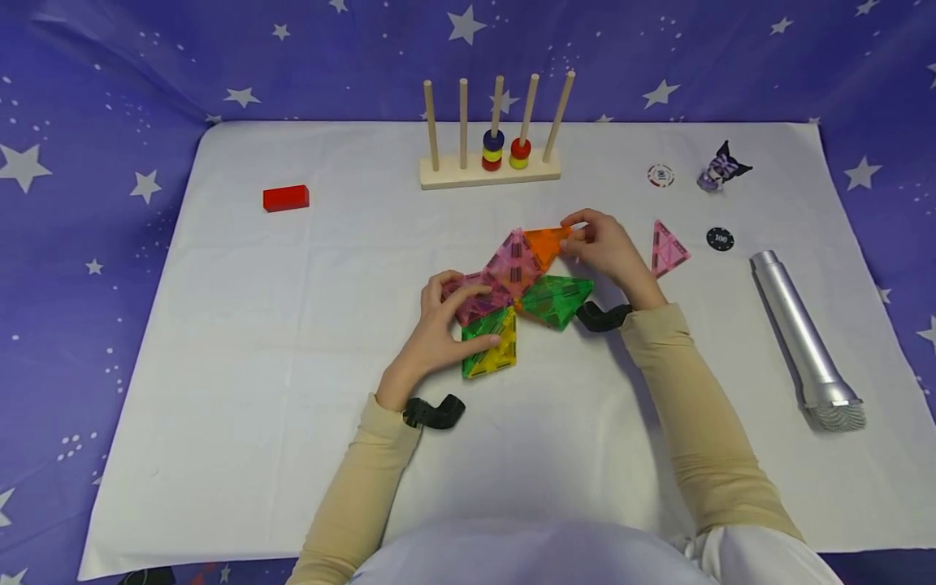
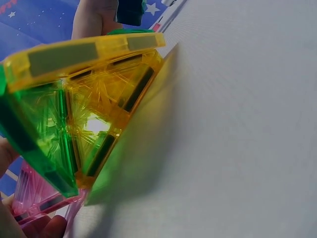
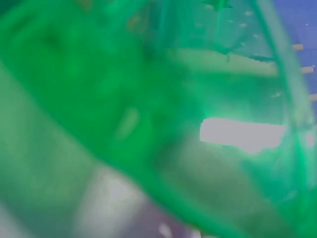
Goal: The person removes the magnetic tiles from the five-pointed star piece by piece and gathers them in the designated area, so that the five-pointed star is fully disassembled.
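A joined cluster of translucent magnetic tiles is held between both hands over the middle of the table. My left hand (image 1: 439, 329) grips its left end, fingers over the pink tiles (image 1: 497, 301) and thumb across the yellow tile (image 1: 506, 355). At the top right of the cluster, my right hand (image 1: 607, 248) pinches an orange triangle tile (image 1: 543, 245) by its corner. Green tiles (image 1: 561, 294) jut toward the right wrist. In the left wrist view, yellow tiles (image 2: 138, 82) and a green one (image 2: 47, 119) stand at angles. Green plastic (image 3: 99, 99) fills the blurred right wrist view.
A peg stand (image 1: 446, 177) with coloured rings stands at the back. A red block (image 1: 285, 198) lies at left. Toward the right are a pink triangle tile (image 1: 667, 250), a white chip (image 1: 661, 175), a black chip (image 1: 720, 239), a small figurine (image 1: 720, 171) and a silver microphone (image 1: 804, 333).
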`<state>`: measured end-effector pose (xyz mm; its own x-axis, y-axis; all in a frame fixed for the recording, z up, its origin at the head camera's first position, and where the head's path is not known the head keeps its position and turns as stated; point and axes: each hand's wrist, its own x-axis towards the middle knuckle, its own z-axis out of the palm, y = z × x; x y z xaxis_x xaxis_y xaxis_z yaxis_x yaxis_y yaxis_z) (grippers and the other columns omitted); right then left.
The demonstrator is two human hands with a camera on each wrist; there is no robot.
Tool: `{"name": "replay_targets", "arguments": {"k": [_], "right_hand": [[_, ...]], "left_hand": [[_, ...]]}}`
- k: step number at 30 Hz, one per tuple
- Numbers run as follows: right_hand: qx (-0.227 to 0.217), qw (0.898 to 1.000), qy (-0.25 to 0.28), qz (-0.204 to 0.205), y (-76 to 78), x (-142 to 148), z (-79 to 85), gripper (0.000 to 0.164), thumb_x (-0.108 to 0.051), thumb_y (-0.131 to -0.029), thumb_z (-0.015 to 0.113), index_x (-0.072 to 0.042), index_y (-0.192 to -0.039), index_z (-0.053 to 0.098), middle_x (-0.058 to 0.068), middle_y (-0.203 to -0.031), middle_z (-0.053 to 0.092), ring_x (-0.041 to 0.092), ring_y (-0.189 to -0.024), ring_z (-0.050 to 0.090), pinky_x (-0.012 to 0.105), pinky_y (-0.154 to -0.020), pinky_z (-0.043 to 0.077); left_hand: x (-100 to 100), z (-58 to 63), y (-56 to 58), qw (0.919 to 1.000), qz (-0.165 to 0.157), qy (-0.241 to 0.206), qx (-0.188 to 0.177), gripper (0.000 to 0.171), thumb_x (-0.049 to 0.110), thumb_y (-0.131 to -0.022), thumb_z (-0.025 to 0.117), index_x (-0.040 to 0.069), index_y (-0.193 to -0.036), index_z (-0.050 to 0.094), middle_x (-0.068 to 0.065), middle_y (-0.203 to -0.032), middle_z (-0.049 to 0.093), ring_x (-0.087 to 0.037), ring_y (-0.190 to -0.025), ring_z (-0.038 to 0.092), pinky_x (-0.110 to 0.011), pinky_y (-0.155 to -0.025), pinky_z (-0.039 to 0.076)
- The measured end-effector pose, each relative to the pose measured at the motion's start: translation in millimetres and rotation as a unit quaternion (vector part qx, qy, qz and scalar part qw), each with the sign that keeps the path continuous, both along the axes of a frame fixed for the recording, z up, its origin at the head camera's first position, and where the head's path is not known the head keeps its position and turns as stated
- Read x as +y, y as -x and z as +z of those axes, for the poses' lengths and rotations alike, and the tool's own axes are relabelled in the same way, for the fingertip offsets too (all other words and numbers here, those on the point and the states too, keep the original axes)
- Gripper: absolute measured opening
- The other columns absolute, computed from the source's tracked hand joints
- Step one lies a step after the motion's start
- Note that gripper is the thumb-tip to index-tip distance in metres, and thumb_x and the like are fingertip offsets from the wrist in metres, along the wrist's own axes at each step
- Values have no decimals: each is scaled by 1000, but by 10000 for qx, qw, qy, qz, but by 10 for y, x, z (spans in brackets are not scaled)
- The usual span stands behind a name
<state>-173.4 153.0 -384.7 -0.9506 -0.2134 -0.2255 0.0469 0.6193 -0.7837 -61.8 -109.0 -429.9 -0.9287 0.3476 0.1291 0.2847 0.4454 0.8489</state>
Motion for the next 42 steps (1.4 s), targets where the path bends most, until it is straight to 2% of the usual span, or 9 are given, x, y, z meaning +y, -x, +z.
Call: {"name": "replay_targets", "arguments": {"k": [10, 17, 21, 25, 28, 32, 34, 37, 42], "right_hand": [[40, 9988, -271, -396, 38, 25, 4, 29, -12, -85, 61, -2, -111, 53, 12, -83, 57, 12, -56, 46, 22, -48, 36], [354, 9981, -274, -417, -10, 73, 70, 32, -15, -86, 60, 0, -113, 53, 16, -87, 60, 22, -64, 53, 23, -52, 40], [519, 9967, -100, -623, -97, 110, 191, 35, -21, -87, 61, -2, -116, 53, 15, -92, 60, 20, -72, 52, 22, -60, 40], [690, 9949, 391, -625, -293, 128, 294, 35, -22, -87, 61, -5, -117, 52, 13, -92, 59, 20, -72, 52, 20, -60, 41], [774, 9932, 839, -244, -502, 106, 318, 32, -18, -88, 61, -5, -116, 52, 12, -91, 60, 20, -73, 54, 20, -60, 42], [674, 9888, 1155, 665, -800, 40, 269, 33, -10, -88, 59, -3, -119, 48, 11, -91, 60, 23, -76, 56, 23, -62, 43], [567, 9853, 1139, 1141, -937, -6, 219, 36, -8, -88, 59, -4, -122, 45, 10, -91, 61, 25, -76, 57, 26, -62, 43], [373, 9818, 840, 1663, -1108, -93, 144, 45, -12, -87, 62, -8, -127, 41, 5, -91, 61, 21, -73, 57, 28, -62, 44], [157, 9773, 631, 2015, -1261, -235, 16, 64, -15, -82, 68, -14, -135, 33, 6, -96, 60, 12, -72, 58, 29, -64, 46]], "left_hand": [[1, -6, -6, 10000, -2, 28, 0, 59, 43, -73, 72, 29, -126, 50, -6, -133, 21, -18, -123, 13, -49, -96, 24], [-4, -23, -9, 10000, 4, 25, 5, 59, 46, -73, 71, 31, -126, 50, -4, -133, 21, -16, -123, 13, -48, -96, 24], [-4, -26, -6, 10000, -23, 33, 4, 60, 48, -73, 70, 31, -126, 49, -4, -133, 21, -16, -122, 13, -48, -96, 25], [-10, -15, 2, 10000, -66, 14, -13, 60, 47, -74, 71, 30, -127, 49, -5, -134, 21, -17, -123, 13, -49, -95, 25], [-18, -5, 9, 10000, -77, 11, -11, 60, 43, -74, 72, 29, -127, 49, -6, -134, 21, -18, -124, 13, -50, -95, 25], [-28, 4, 13, 10000, -64, 23, -24, 62, 38, -73, 73, 28, -129, 47, -6, -135, 20, -18, -124, 13, -50, -96, 24], [-33, 3, 13, 10000, -46, 27, -42, 63, 37, -73, 74, 28, -129, 46, -6, -135, 19, -18, -124, 13, -49, -97, 24], [-39, 2, 11, 10000, -30, 36, -62, 65, 36, -71, 76, 27, -129, 46, -7, -136, 18, -18, -125, 13, -49, -98, 23], [-47, 13, 2, 9999, -33, 53, -112, 71, 37, -68, 78, 26, -130, 46, -9, -138, 17, -19, -126, 10, -52, -98, 22]]}}
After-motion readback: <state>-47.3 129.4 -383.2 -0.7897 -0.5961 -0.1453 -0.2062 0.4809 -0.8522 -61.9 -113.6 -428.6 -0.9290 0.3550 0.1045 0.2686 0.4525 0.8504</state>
